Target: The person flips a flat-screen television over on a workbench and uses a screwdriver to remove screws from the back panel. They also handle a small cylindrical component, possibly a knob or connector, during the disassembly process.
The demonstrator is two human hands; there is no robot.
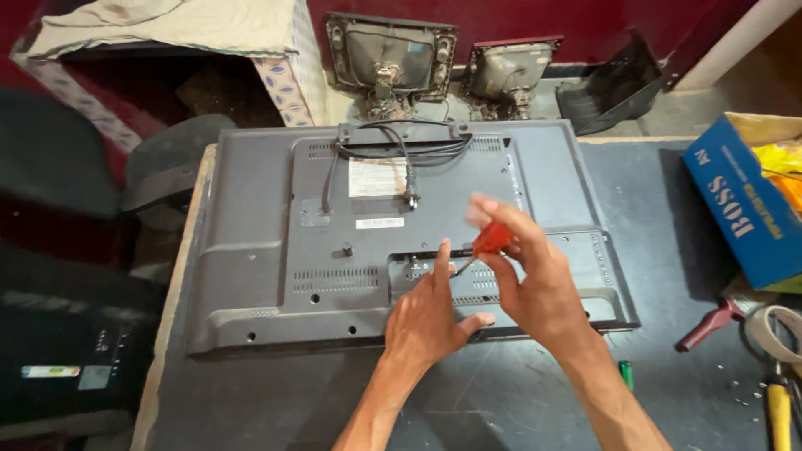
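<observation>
Two hands: both meet over the lower middle of a grey plastic flat-screen television (pixel 251 250), which lies face down on the dark bench (pixel 668 209) so that its back panel is up and within reach.
Right hand (pixel 535 288): fingers wrapped around the red handle of a small screwdriver (pixel 489 240), held slanted so the thin shaft runs down and leftward to the panel.
Left hand (pixel 430 313): spread, palm resting on the television's lower edge, forefinger stretched up beside the screwdriver tip, seemingly to steady it on a screw; the screw itself is too small to make out.
Cable: a black power cord (pixel 401 154) is looped on the panel beyond both hands, clear of the working spot.
Right of the right hand: a blue cardboard box (pixel 739 205), a red-handled tool (pixel 710 326) and a yellow-handled tool (pixel 779 409) lie on the bench.
Near the right wrist: a small green object (pixel 626 373), kind unclear.
Beyond the bench: two old tube-screen housings (pixel 388 54) stand against the wall.
</observation>
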